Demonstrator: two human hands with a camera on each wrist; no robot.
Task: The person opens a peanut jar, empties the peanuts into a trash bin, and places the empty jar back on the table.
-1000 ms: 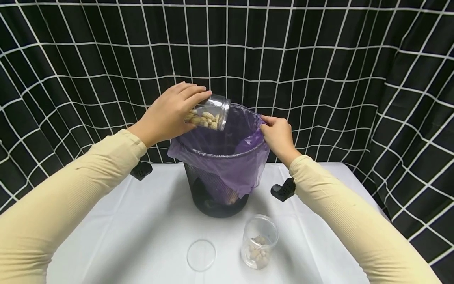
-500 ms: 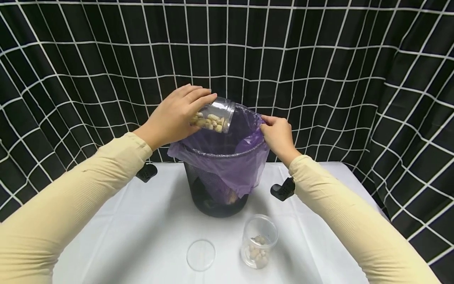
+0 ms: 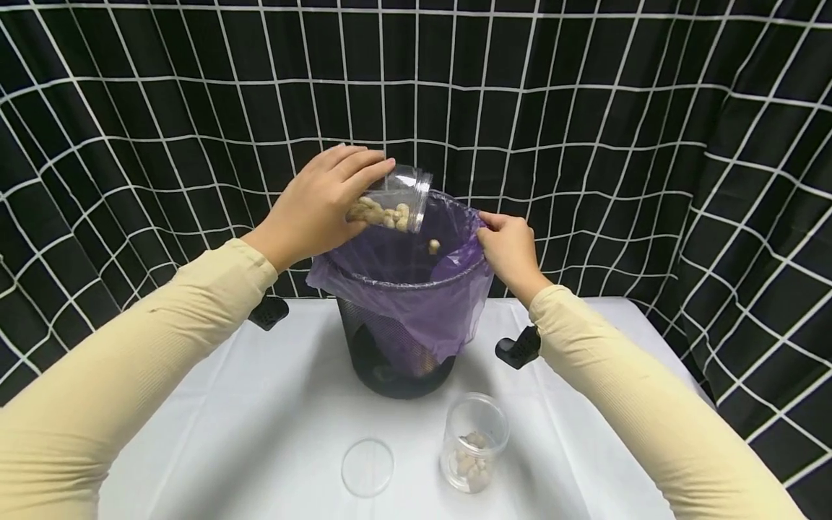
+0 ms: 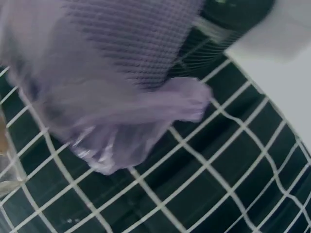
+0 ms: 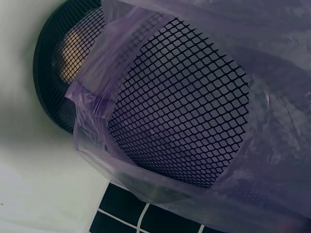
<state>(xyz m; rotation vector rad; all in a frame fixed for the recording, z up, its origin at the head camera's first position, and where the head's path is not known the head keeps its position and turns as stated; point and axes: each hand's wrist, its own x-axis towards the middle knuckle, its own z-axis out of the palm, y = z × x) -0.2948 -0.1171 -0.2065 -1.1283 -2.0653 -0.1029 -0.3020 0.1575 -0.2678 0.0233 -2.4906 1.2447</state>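
Observation:
My left hand (image 3: 318, 206) grips a clear plastic jar (image 3: 404, 180) from above, tipped on its side with its mouth to the right. Pale beige pieces (image 3: 390, 215), like small pebbles or nuts, lie along its lower wall. One loose piece (image 3: 434, 246) hangs in mid-air below the mouth. Underneath stands a black mesh wastebasket (image 3: 370, 361), lined with a purple bin bag (image 3: 416, 310) folded over the rim. At the right rim my right hand (image 3: 512, 249) pinches the bag's edge. Both wrist views show mainly bag (image 4: 107, 102) and mesh (image 5: 180, 107); the wastebasket's bottom inside is hidden.
In front of the wastebasket, a second clear jar (image 3: 477, 419) stands upright with similar pieces (image 3: 473, 462) at its bottom. A thin clear round lid (image 3: 367, 468) lies left of it on the white tablecloth (image 3: 273, 433). Behind hangs a black curtain (image 3: 429, 108) with white grid lines.
My left hand has shifted slightly right, then a little up, with the jar. One piece has dropped from its mouth. The right hand stays at the bag's edge.

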